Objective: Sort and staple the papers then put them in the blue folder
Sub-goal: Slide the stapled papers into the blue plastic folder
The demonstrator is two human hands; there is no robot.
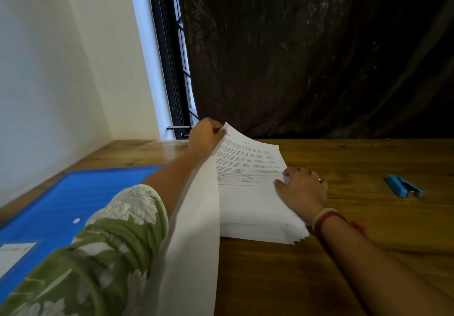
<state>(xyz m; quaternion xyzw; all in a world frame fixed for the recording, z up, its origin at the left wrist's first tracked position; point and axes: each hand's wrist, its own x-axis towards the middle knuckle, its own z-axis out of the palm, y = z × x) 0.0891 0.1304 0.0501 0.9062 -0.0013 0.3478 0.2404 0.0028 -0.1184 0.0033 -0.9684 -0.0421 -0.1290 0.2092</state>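
The left hand [205, 138] pinches a lifted sheet [196, 242] by its top corner.
The right hand [302, 190] rests bent-fingered on the stack [250, 207], grip unclear; a tug could skew its fanned pages beside the blue folder [73, 205].

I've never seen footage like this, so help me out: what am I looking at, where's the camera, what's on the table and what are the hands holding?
No machine here: a person's two bare hands, filmed by one wide-angle camera worn on the head, looking down. On the brown wooden table lie a flat blue plastic folder, a stack of white printed papers and a small blue stapler. The left hand pinches the far corner of a lifted white sheet; the right hand rests on the stack.
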